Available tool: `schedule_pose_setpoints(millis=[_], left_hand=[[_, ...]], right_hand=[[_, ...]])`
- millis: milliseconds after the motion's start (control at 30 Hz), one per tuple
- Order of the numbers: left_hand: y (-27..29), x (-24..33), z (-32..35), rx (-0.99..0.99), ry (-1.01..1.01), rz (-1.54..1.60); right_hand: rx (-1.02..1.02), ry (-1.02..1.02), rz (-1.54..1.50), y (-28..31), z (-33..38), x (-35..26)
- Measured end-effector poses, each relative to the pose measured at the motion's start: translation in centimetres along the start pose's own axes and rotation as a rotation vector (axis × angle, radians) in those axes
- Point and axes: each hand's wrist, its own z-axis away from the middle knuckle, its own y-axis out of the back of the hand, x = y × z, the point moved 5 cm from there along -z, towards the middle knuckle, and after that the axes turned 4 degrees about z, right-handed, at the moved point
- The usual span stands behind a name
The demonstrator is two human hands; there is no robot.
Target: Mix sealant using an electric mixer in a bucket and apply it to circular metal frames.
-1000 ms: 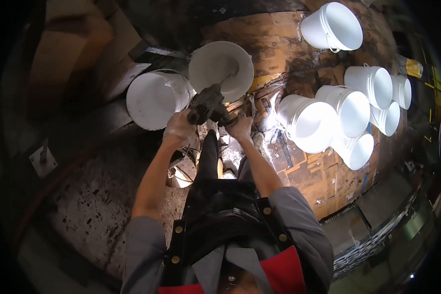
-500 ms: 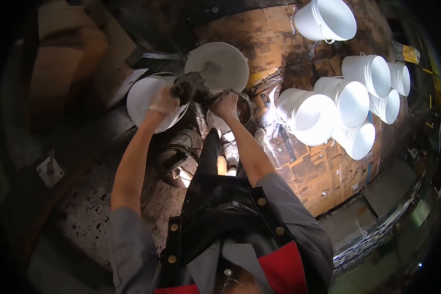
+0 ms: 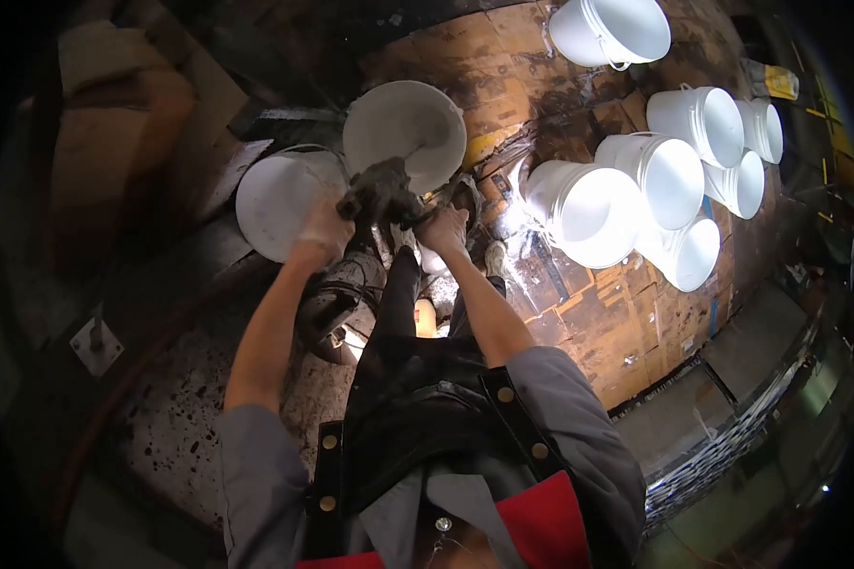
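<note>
Both hands grip a dark, grimy power tool (image 3: 380,192) held out in front of me. My left hand (image 3: 323,230), in a pale glove, holds its left side. My right hand (image 3: 443,229) holds its right side. The tool hangs over the near rim of an open white bucket (image 3: 403,123) with pale contents, and a thin shaft reaches from the tool into it. A second white bucket (image 3: 277,201), seemingly lidded, stands just left of it, close to my left hand.
Several empty white buckets (image 3: 579,209) stand in a cluster to the right, with another one (image 3: 609,28) at the top. Stained cardboard sheets (image 3: 598,322) cover the floor. A dirty dark bucket (image 3: 337,303) sits by my legs. A metal plate (image 3: 95,343) lies on the left.
Both hands have carried the tool away from my body, and it now hangs over the open bucket's near rim. The grip is the same.
</note>
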Motion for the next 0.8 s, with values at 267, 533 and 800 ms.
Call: schedule_pose_setpoints(millis=[267, 533, 800], left_hand=[[-6.9, -0.5, 8.6, 0.159, 0.105, 0.356], [-7.8, -0.7, 4.7, 0.238, 0.024, 0.341], [-1.7, -1.5, 2.5, 0.042, -0.019, 0.102]], right_hand=[[-0.125, 0.379, 0.239, -1.4, 0.3, 2.3], [0.107, 0.333, 0.387, 1.5, -3.3, 1.9], [-0.054, 0.110, 0.167, 0.4, 0.0, -0.1]])
